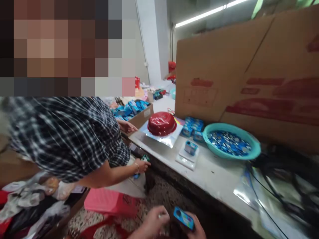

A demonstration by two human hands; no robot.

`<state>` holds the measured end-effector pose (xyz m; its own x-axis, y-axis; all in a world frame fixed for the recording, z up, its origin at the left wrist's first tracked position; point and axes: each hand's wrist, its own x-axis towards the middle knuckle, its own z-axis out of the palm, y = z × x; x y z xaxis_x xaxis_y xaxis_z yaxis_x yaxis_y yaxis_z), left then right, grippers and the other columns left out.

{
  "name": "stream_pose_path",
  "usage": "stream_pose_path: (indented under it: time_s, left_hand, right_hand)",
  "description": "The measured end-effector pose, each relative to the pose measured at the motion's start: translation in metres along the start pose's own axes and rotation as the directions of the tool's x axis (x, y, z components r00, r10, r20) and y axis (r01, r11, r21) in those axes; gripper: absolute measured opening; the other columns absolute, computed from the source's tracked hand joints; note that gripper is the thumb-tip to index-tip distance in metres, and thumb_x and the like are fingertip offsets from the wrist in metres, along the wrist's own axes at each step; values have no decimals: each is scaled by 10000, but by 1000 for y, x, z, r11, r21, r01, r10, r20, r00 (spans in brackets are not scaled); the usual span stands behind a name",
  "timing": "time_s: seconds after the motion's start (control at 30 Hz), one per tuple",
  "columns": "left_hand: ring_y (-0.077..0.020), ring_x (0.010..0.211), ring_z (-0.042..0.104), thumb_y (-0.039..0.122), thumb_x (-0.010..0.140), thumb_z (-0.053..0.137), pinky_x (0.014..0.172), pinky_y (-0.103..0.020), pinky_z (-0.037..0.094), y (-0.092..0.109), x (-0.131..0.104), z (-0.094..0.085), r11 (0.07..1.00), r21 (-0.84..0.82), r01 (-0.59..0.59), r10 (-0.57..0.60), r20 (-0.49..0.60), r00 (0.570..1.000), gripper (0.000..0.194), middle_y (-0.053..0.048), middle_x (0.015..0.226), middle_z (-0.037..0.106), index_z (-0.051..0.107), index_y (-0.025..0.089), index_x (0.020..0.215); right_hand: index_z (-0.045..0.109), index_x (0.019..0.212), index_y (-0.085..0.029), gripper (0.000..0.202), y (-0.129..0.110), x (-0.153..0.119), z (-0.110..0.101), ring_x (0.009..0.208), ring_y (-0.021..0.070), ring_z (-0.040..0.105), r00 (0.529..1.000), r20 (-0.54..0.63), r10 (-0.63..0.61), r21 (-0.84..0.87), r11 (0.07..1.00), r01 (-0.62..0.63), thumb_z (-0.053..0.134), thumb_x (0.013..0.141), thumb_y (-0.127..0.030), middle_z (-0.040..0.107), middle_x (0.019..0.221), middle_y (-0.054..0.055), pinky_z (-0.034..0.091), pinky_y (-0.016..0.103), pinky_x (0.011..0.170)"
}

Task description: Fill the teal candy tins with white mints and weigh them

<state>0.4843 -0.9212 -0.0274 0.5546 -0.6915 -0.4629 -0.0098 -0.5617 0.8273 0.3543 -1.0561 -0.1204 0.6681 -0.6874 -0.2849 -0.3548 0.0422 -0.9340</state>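
Observation:
At the bottom of the view, my right hand (pixel 196 228) is wrapped round a small blue printed box (pixel 183 218), tilted with its printed face up. Just left of it, my left hand (pixel 156 221) has its fingers curled together, apart from the box. Something small and pale may be between those fingertips, too blurred to name. On the worktop (pixel 211 186) beyond my hands, a similar blue box (pixel 191 148) sits on a small white scale (pixel 186 161). Several more blue boxes (pixel 193 126) are stacked behind it.
A turquoise basin (pixel 231 156) holds many small blue and silver pieces. An upturned red basin (pixel 161 123) lies on a shiny sheet. A person in a checked shirt (pixel 67 136) stands at left, holding a small item. Cardboard (pixel 244 76), black cables (pixel 281 176) and a pink stool (pixel 109 202) surround.

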Motion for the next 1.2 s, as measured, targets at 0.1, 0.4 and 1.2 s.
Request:
stream_pose_path:
  time_s: [0.1,0.4,1.2]
  left_hand:
    - [-93,443,336,719,642,495,443,-209,282,-31,-29,16,958,-243,149,-165,-50,985,556,41,478,400,536,165,674]
    - [-181,781,658,369,859,398,683,-205,450,-61,-66,-2,857,516,8,72,-135,988,302,-5,847,705,640,335,1036]
    - [-274,873,630,261,929,329,752,-352,423,189,291,9,344,913,-218,232,143,962,359,-129,889,661,458,192,1257]
  right_hand:
    - [685,864,-210,262,-8,-30,2,857,268,636,988,117,-98,104,991,86,684,626,-321,676,889,63,507,372,786]
    - [656,853,-207,292,-22,-52,49,817,208,598,945,287,-153,67,988,140,623,572,-139,644,871,27,454,285,734]
    - [661,913,-184,409,4,55,-97,817,239,641,936,-347,62,136,991,-15,751,605,-438,696,872,53,521,333,799]
